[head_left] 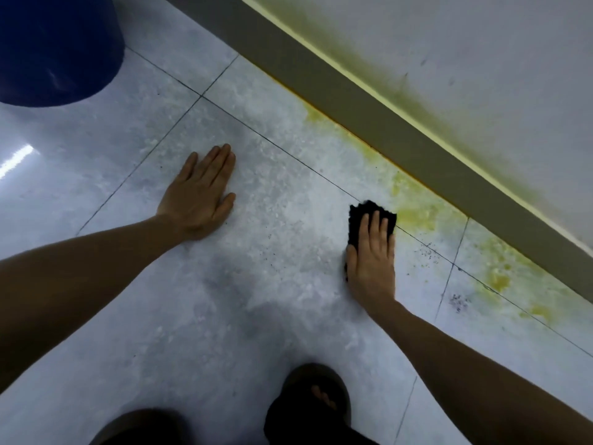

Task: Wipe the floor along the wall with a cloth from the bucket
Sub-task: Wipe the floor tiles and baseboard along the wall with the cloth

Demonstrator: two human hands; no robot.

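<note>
floor being wiped beside the wall, dark cloth (362, 216) being pressed flat.

cloth is being held down by the right hand (372, 255), fingers straight and together, just short of the yellow stain (417, 213) at the skirting (417, 149). its long axis is being pointed at the skirting. strokes are best being kept parallel to the skirting, under even pressure. left hand (199, 191) is being rested flat, fingers together, farther from the skirting; bucket (57, 49) is standing farther still.

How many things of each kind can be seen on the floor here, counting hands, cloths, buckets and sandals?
Hands: 2, the left hand and the right hand
Cloths: 1, the cloth
Buckets: 1, the bucket
Sandals: 2, one sandal and the other sandal
Total: 6
</note>
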